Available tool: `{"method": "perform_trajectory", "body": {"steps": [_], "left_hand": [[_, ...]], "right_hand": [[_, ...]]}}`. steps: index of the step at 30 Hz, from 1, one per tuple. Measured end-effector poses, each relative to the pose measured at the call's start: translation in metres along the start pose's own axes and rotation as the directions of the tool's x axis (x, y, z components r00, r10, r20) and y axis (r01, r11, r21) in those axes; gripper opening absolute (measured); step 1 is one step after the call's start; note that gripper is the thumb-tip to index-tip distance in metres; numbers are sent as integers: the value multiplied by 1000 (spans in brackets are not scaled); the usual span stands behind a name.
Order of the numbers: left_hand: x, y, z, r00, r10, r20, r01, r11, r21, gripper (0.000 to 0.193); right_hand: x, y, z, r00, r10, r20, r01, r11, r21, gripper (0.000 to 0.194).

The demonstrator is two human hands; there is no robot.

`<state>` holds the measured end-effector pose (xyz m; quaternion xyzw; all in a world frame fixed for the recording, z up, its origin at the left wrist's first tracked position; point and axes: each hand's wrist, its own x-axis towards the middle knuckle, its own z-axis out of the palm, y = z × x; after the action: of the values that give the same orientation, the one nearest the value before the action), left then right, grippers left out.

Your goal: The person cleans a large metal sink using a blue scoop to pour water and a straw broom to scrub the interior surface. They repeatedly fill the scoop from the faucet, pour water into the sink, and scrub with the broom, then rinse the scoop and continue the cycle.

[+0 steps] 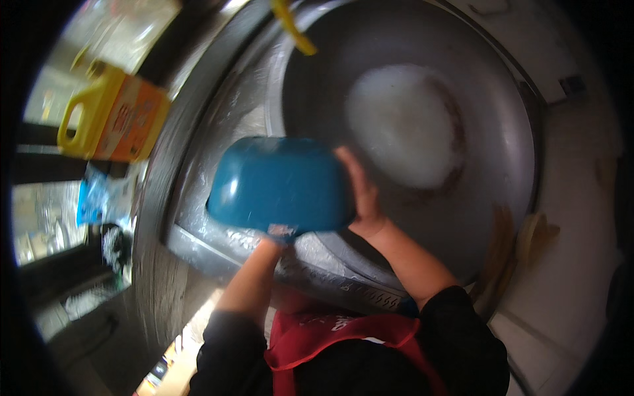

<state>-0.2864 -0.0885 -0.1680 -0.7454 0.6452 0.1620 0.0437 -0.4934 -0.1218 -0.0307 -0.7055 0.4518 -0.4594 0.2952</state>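
Observation:
A blue plastic basin [282, 185] is held up in front of me, over the metal stove top [218, 148] and the near-left edge of a large wok [490, 143]. Its smooth outer side faces me, so whatever may be inside is hidden. My right hand [365, 198] presses along the basin's right side with its fingers extended. Most of my left hand [272, 245] is hidden beneath the basin's near edge; only the wrist area shows. A whitish, cloudy patch [401, 123] covers the wok's bottom, with a brownish stain along its right side.
At the top, a yellow curved tube [294, 29] reaches over the wok's rim. To the left stand a yellow jug [116, 116] with an orange label, a clear-and-blue plastic bag [101, 198] and a metal scourer [114, 247]. Blurred wooden handles [500, 242] lean at the wok's right.

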Motion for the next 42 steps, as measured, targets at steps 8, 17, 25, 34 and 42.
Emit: {"method": "perform_trajectory", "body": {"steps": [8, 17, 25, 34, 42], "left_hand": [[-14, 13, -18, 922, 157, -353, -189, 980, -59, 53], [-8, 4, -1, 907, 219, -360, -198, 976, 95, 59], [-3, -11, 12, 851, 309, -425, -280, 951, 130, 53], [-8, 7, -4, 964, 76, -255, -65, 997, 52, 59], [-8, 9, -11, 968, -21, -250, -25, 984, -177, 53]], "right_hand": [[-20, 152, -129, 544, 653, -527, -589, 744, 316, 69], [-93, 355, -285, -26, 449, -893, -944, 284, 170, 79], [-98, 379, -187, 74, 979, -191, -481, 203, 853, 43], [-108, 317, -95, 340, 923, 181, -388, -38, 921, 8], [-51, 169, -62, 498, 786, 367, -614, 20, 789, 23]]}}
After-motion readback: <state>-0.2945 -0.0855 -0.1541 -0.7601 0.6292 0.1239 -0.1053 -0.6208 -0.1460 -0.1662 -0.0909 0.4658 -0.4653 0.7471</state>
